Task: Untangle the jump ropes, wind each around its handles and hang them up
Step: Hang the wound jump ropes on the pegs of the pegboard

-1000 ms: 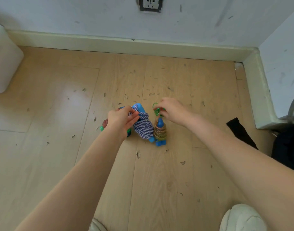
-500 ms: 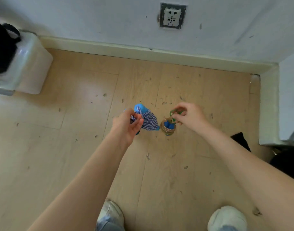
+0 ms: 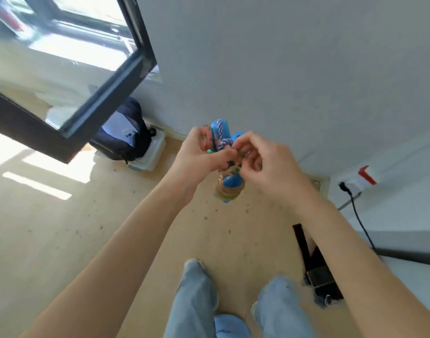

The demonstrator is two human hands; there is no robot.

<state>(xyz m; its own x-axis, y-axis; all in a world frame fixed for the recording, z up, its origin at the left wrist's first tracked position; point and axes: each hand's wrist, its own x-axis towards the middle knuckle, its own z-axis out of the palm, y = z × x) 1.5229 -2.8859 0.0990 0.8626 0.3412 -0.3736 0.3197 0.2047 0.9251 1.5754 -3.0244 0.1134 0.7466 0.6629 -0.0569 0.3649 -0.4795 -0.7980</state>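
Wooden floor point(image 3: 62, 240) and white wall point(image 3: 282, 69) behind; both hands, left point(image 3: 196, 154) and right point(image 3: 265, 164), pinch the wound jump ropes point(image 3: 227, 189) held together in mid-air

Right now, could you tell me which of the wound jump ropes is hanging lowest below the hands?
The tan rope bundle with blue handle ends hangs lowest, beneath the right hand. The blue-and-white striped rope sticks up above the left hand.
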